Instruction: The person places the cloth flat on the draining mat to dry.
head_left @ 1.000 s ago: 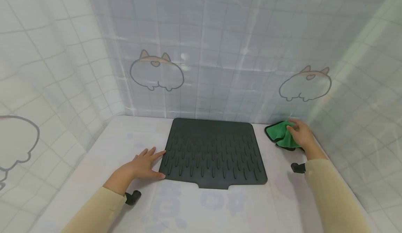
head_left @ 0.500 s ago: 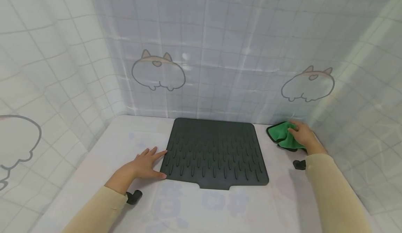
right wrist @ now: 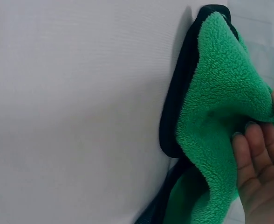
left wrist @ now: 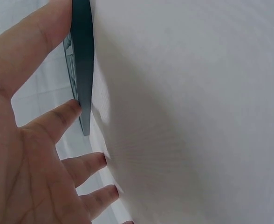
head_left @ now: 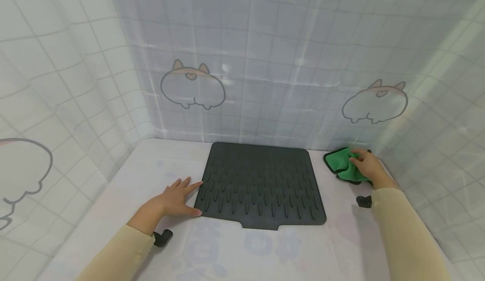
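A dark grey ribbed mat (head_left: 261,184) lies flat on the white table, its short tab facing the near side. My left hand (head_left: 172,201), fingers spread and straight, is at the mat's left edge. In the left wrist view its thumb and index finger meet the mat's side (left wrist: 84,70), while the other fingertips rest on the table surface. At the back right, my right hand (head_left: 369,167) pinches a raised fold of a green fleecy cloth (head_left: 342,161) with black edging. Seen from the right wrist, the cloth (right wrist: 221,84) bunches up between thumb and fingers.
White grid-patterned sheeting (head_left: 273,62) with cartoon animal drawings rises behind the table and on both sides. The right-hand sheeting (head_left: 435,146) stands close beside the right arm. White table surface (head_left: 227,255) extends nearer than the mat.
The right fingers have drawn in on the cloth, gathering it slightly. My left hand keeps its place at the mat. The whole view has shifted a little.
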Demonstrator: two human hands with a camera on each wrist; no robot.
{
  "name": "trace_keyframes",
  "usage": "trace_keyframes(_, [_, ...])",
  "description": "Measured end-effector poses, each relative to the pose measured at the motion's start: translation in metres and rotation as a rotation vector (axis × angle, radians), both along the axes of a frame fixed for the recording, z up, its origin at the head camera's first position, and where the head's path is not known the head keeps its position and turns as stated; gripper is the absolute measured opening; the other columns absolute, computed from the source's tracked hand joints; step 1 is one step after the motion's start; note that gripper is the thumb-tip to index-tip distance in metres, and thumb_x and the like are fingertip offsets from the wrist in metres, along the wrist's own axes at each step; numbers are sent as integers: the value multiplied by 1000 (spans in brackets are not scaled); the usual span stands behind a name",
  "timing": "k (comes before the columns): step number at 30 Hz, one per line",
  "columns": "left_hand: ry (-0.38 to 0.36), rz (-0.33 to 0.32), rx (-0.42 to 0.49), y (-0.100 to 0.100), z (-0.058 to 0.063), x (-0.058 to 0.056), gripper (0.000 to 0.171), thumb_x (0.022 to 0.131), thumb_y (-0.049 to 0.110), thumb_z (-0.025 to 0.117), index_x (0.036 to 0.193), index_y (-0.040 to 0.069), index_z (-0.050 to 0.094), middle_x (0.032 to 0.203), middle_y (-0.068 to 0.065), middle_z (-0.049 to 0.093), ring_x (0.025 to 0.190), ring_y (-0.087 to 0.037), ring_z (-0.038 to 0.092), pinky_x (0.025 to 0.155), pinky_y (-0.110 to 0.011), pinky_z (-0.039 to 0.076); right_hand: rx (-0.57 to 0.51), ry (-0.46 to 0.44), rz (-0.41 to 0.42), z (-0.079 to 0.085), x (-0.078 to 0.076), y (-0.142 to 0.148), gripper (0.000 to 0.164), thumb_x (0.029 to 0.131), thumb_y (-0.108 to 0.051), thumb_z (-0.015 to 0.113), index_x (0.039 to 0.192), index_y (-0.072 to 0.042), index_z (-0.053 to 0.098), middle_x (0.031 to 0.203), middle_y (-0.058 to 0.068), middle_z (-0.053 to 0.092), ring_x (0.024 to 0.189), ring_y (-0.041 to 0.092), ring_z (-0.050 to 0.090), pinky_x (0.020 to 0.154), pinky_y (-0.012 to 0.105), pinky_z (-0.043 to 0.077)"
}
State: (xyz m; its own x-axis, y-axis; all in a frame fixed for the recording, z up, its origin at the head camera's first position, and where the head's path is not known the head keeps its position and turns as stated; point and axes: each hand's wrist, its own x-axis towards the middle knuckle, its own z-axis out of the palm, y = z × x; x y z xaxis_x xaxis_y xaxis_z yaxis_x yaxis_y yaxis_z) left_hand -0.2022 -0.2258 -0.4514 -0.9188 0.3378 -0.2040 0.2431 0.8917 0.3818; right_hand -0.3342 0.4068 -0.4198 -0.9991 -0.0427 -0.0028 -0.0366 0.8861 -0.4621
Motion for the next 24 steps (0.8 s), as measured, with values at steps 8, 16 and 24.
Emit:
trace_keyframes(8, [6, -2, -19, 0, -2, -3, 103, 74, 62, 80, 155, 14, 37, 157, -35, 23, 141, -62, 17, 104, -80, 18, -65, 48, -40, -4, 5, 0, 49, 106, -34, 51, 139, 2, 52, 125, 35, 52, 110, 49, 53, 82, 57, 48])
trace_keyframes(16, [5, 3, -30, 1, -3, -3, 104, 74, 63, 79, 155, 14, 37, 157, -34, 23, 141, -62, 17, 104, -80, 18, -114, 132, -70, 3, 12, -7, 46, 105, -32, 55, 134, 3, 58, 122, 34, 55, 112, 49, 52, 85, 59, 47])
trace_keyframes(24, [2, 5, -30, 1, -4, -3, 104, 74, 63, 80, 155, 14, 37, 158, -34, 23, 141, -62, 17, 104, -80, 18, -118, 191, -86, 17, 24, -15, 47, 105, -34, 53, 133, 3, 59, 122, 32, 58, 109, 46, 55, 77, 49, 50])
